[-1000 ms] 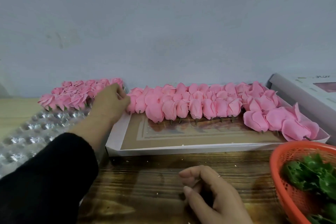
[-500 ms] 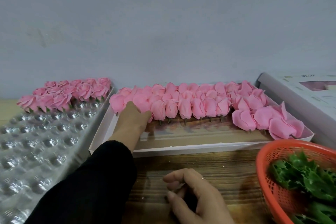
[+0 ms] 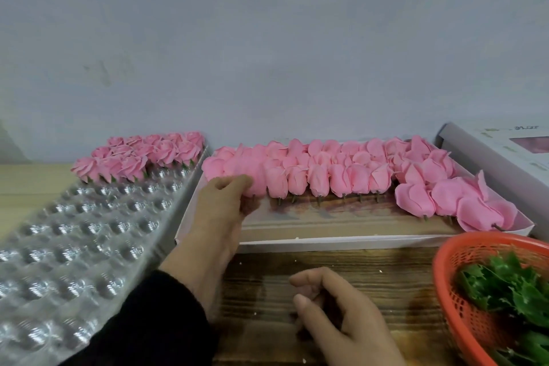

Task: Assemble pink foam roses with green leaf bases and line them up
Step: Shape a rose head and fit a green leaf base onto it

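Pink foam rose (image 3: pixel 252 180) at left end of front row, gripped by fingers (image 3: pixel 234 184) of left hand (image 3: pixel 219 217), curled around its lower part; rose itself inside white cardboard box (image 3: pixel 297 245), close to box's left wall. Black sleeve (image 3: pixel 142 321) on left arm, crossing box's near left corner.

Right hand (image 3: pixel 341 315) resting on wooden table (image 3: pixel 386 276) in front of box, fingers loosely curled, thumb near forefinger; cannot tell if anything small is pinched between them.

Remaining pink roses (image 3: pixel 341 175) lined in rows along far side of box, short stems pointing toward camera; at right end, few looser ones (image 3: pixel 445 199) lying tilted.

Left of box, touching it: clear plastic blister tray (image 3: pixel 74 246) with round cavities, finished roses with green bases (image 3: pixel 142 157) standing at its far end.

Near right: orange mesh basket (image 3: pixel 457 306) with green leaf bases (image 3: pixel 511 285). Behind it, white box lid (image 3: pixel 490 151).
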